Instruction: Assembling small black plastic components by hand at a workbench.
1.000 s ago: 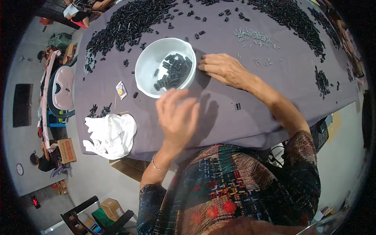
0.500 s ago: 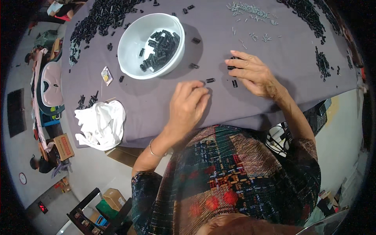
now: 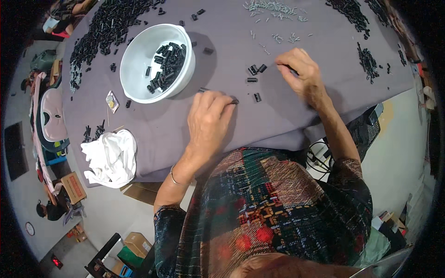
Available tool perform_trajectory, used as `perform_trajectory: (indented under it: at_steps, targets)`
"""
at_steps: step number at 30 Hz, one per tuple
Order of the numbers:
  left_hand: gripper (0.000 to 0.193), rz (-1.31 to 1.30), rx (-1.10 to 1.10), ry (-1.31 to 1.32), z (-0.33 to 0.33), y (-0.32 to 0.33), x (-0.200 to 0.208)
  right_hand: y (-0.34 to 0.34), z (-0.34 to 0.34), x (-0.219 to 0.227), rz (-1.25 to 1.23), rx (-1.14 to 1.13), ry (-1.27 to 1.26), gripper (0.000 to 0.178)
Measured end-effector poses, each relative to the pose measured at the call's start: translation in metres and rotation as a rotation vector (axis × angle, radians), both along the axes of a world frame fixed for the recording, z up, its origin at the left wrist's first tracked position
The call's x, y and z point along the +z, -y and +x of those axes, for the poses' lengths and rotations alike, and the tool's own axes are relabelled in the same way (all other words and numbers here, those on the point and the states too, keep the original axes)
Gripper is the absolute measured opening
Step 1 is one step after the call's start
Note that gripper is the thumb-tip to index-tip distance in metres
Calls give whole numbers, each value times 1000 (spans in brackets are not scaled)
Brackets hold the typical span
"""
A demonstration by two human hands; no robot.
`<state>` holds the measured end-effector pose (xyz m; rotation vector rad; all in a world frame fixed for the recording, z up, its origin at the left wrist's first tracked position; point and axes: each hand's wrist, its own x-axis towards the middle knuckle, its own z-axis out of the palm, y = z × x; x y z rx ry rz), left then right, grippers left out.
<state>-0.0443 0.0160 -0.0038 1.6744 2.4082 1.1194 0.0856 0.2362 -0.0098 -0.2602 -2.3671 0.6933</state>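
Note:
My left hand [image 3: 208,121] is low over the grey cloth with its fingers curled. A small black cylindrical piece [image 3: 235,101] shows at its thumb and fingertips. Another black piece [image 3: 203,89] peeks out behind the knuckles. Off to the right, my right hand [image 3: 303,74] is closed in a pinch above the cloth. Something dark shows under its fingers, mostly hidden. Several loose black pieces [image 3: 252,70] lie between the hands. A white bowl [image 3: 131,65], partly filled with black pieces [image 3: 170,65], stands beyond my left hand.
A large heap of black pieces [image 3: 104,30] covers the far left. Small silvery metal parts [image 3: 273,8] lie at the far middle, with more black piles [image 3: 367,62] at right. A white cloth [image 3: 111,160] sits at the table's near left edge, below a small packet [image 3: 111,100].
My right hand has left black pieces on the cloth and drawn away to the right, its fingers now closed. My left hand has closed on a small black piece. The whole view has shifted slightly.

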Motion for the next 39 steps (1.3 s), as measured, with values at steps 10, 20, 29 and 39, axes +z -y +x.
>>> perform_trajectory:
  at_steps: [10, 20, 29, 39]
  targets:
    - [15, 11, 62, 103, 8, 4, -5, -14, -33, -4, 84, -182, 252, 7]
    - [11, 308, 99, 1048, 13, 8, 1, 25, -7, 19, -143, -43, 14, 9]
    - [16, 435, -32, 1559, 26, 16, 2, 73, 7, 27, -343, 186, -14, 18]
    - [17, 401, 22, 1359, 39, 20, 10, 89, 13, 40, -287, 271, -43, 21]
